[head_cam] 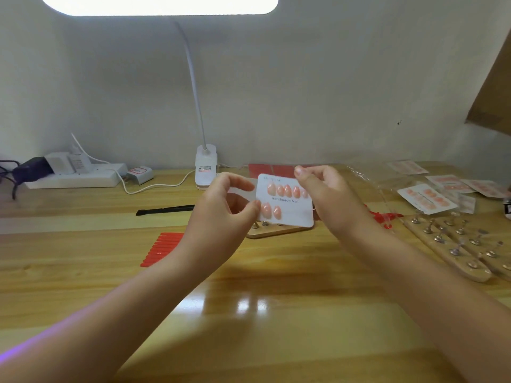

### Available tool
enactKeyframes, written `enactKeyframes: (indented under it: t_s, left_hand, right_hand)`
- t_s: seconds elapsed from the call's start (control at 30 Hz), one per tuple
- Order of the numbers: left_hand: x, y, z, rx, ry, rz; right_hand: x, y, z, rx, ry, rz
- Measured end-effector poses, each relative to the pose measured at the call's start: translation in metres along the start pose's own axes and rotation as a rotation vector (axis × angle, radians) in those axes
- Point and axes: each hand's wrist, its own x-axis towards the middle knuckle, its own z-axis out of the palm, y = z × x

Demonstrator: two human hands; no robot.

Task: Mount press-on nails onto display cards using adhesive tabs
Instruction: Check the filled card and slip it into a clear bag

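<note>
Display card (287,205) held above table (249,299): left hand (226,205) pinches its 9 o'clock edge, right hand (329,194) grips 3 o'clock side.

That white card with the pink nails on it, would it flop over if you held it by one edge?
Probably not: the card stays flat though the left hand and right hand pinch only its edges. It looks thin, so likely light. The nails are raised, so rough handling might knock them off.

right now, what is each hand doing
Left hand: pinches the left edge of the card.
Right hand: fingers curled at the card's top right; whether it grips the card or something small cannot be told.
</note>
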Motion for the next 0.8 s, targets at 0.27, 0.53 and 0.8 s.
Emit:
enactKeyframes:
  t_s: [0.27, 0.53, 0.8]
  left_hand:
    - [-0.006, -0.002, 0.006, 0.574, -0.282, -0.115]
    - [-0.009, -0.011, 0.006, 0.906, -0.422, -0.128]
    - [0.003, -0.044, 0.010, 0.830, -0.042, 0.022]
  right_hand:
    - [0.002, 0.021, -0.003, -0.462, 0.203, -0.315]
    - [0.000, 0.049, 0.010, -0.691, 0.017, -0.253]
    - [0.003, 0.063, 0.018, -0.820, 0.004, -0.264]
